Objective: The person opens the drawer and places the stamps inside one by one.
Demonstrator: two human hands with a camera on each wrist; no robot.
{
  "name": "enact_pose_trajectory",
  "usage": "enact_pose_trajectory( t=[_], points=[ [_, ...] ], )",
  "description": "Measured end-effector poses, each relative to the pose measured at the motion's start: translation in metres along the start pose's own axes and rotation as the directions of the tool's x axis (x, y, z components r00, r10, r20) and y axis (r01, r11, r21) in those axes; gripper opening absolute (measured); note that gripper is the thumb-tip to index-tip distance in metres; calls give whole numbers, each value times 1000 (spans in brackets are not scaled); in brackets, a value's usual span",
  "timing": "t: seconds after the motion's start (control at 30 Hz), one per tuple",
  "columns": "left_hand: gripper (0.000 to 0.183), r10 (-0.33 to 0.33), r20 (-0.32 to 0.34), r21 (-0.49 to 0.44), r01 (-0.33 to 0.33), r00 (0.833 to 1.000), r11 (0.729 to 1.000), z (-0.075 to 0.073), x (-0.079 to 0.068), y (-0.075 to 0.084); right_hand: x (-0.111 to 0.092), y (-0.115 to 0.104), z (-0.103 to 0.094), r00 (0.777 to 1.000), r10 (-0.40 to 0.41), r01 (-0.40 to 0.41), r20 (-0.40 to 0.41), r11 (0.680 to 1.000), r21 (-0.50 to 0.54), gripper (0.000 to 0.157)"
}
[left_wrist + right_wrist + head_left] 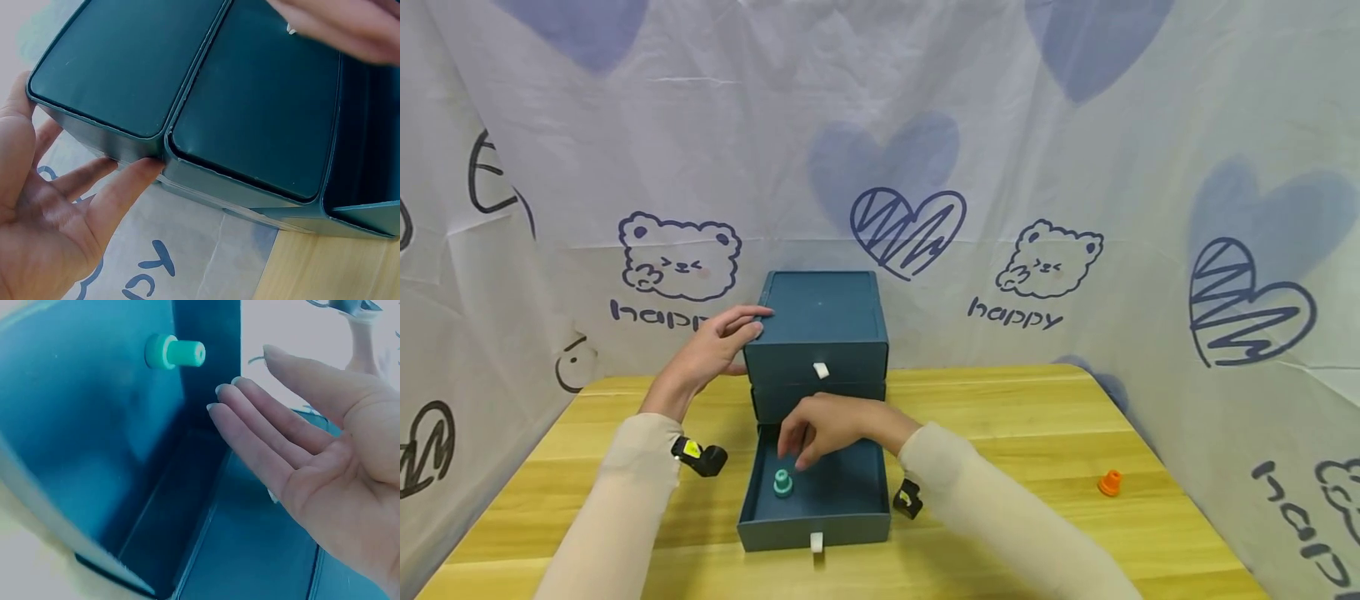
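A dark blue-green drawer box point(820, 307) stands on the table with two drawers closed and the bottom drawer point(850, 533) pulled out. Inside the pulled-out drawer stands a small green stepped knob-like piece point(782, 483), also seen in the right wrist view point(181, 352). My left hand point(709, 348) touches the left side and top edge of the box, its fingers point(128, 187) spread along it. Over the pulled-out drawer hovers my right hand point(831, 425), just above and right of the green piece. Nothing lies between its fingers point(262, 434), which are apart from the piece.
An orange stepped piece point(1109, 482) stands on the wooden table point(1000, 450) at the right. Behind the box hangs a printed white cloth point(790, 158). White pull tabs point(817, 542) stick out from the drawer fronts.
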State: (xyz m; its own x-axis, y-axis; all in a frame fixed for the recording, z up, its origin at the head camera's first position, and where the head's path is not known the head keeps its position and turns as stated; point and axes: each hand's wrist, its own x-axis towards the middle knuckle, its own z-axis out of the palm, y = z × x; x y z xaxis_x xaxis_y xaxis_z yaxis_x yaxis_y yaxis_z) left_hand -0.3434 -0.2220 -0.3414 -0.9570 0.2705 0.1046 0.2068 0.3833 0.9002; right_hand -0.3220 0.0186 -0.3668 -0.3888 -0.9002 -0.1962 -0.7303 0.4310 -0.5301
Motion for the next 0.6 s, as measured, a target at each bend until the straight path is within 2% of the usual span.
enact_pose_trajectory(
  t=[0.3, 0.6],
  points=[
    [49, -13, -4, -3, 13, 1000, 1000, 1, 0, 0, -43, 8, -8, 999, -12, 18, -46, 992, 124, 30],
    [48, -14, -2, -7, 14, 1000, 1000, 1, 1, 1, -100, 25, -10, 985, 102, -74, -143, 979, 188, 29]
  ],
)
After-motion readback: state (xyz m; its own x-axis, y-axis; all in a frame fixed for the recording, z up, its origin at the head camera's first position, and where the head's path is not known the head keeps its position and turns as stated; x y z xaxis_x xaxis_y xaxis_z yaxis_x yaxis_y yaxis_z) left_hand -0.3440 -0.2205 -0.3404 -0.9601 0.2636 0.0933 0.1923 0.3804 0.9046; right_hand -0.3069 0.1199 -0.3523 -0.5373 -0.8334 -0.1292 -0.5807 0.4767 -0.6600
